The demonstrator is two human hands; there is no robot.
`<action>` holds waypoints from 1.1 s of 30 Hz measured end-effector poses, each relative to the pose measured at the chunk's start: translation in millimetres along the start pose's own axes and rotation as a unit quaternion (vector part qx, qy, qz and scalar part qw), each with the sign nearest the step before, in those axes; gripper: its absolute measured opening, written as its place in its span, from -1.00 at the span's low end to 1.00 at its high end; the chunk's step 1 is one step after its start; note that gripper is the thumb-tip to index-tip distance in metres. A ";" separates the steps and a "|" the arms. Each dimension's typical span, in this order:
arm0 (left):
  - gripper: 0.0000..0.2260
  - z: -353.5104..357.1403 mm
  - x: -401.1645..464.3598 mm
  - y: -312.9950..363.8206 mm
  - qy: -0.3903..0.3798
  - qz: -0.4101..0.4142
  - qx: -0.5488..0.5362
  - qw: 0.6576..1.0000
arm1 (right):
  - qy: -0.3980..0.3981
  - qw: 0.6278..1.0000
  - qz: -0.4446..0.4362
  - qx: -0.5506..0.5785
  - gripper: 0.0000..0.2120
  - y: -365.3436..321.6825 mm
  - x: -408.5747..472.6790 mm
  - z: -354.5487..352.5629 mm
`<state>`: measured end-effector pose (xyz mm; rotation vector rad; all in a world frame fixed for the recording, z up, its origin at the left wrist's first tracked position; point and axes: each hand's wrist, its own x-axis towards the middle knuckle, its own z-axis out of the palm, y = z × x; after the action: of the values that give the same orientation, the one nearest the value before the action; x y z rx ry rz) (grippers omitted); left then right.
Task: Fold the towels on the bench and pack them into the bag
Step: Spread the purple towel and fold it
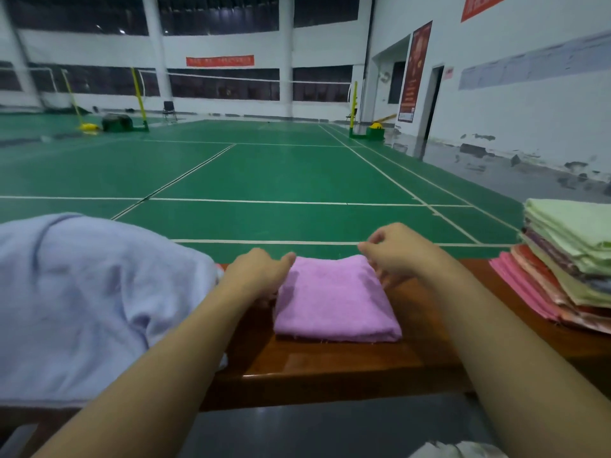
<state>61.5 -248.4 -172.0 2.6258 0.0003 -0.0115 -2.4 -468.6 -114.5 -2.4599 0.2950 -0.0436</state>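
Head view: both forearms reach over a brown wooden bench (330,365) toward a folded pink towel (334,302).
Left hand (256,272): at the towel's far-left corner, fingers curled down beside the edge, thumb lying on the cloth.
Right hand (396,252): raised at the towel's far-right corner, fingertips drawn together; whether they pinch cloth cannot be told.
Pink towel: a neat flat rectangle, lying on the bench between the hands.
Left of towel: a pale lavender bag (89,309), its opening hidden.
Right of towel: a stack of towels (568,266), cut off by the frame edge.
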 end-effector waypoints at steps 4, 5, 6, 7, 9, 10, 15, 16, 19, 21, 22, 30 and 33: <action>-0.34 18.2 -10.3 13.6 0.012 0.036 0.132 0.991 | -0.054 0.988 0.098 -0.109 -0.52 20.2 1.7 12.0; -0.35 22.8 -12.9 16.3 0.019 0.050 0.153 0.987 | -0.063 0.986 0.099 -0.117 -0.53 20.1 1.6 16.2; -0.38 27.3 -15.5 18.7 0.024 0.062 0.168 0.984 | -0.063 0.985 0.090 -0.130 -0.54 20.3 2.1 19.8; -0.42 30.0 -17.0 20.4 0.023 0.069 0.169 0.983 | -0.057 0.985 0.076 -0.144 -0.56 20.5 3.7 23.0; -0.50 30.9 -20.1 26.4 0.024 0.083 0.143 0.986 | -0.045 0.986 0.048 -0.152 -0.61 22.0 7.6 28.4; -0.54 29.1 -20.9 29.2 0.025 0.092 0.117 0.989 | -0.040 0.989 0.040 -0.140 -0.61 22.8 9.2 30.1; -0.71 29.6 -17.7 34.1 0.037 0.120 -0.136 0.983 | 0.024 0.998 0.022 -0.049 -0.60 34.2 15.1 32.7; -0.73 31.8 -17.7 34.6 0.036 0.110 -0.192 0.975 | 0.039 0.999 0.021 0.002 -0.60 37.8 15.0 31.6; -0.63 38.6 -18.3 41.2 0.015 0.068 -0.319 0.945 | 0.091 0.987 0.013 0.134 -0.62 49.3 13.3 24.1; -0.63 41.1 -22.5 54.2 0.016 0.060 -0.364 0.929 | 0.130 0.977 0.003 0.172 -0.65 55.5 12.2 13.7; -0.64 43.2 -24.5 62.5 0.025 0.072 -0.375 0.924 | 0.152 0.970 -0.002 0.187 -0.65 58.6 11.8 6.6; -0.65 41.7 -33.9 171.1 0.062 0.213 -0.422 0.879 | 0.265 0.929 -0.041 0.255 -0.76 90.4 6.4 -88.6; -0.73 39.0 -38.1 229.5 0.037 0.256 -0.450 0.855 | 0.307 0.925 -0.073 0.213 -0.79 106.1 5.0 -147.6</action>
<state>23.6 -467.2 -92.4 1.6140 -0.5348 0.2209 -34.2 -640.3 -63.8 -1.9687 0.3252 -0.8622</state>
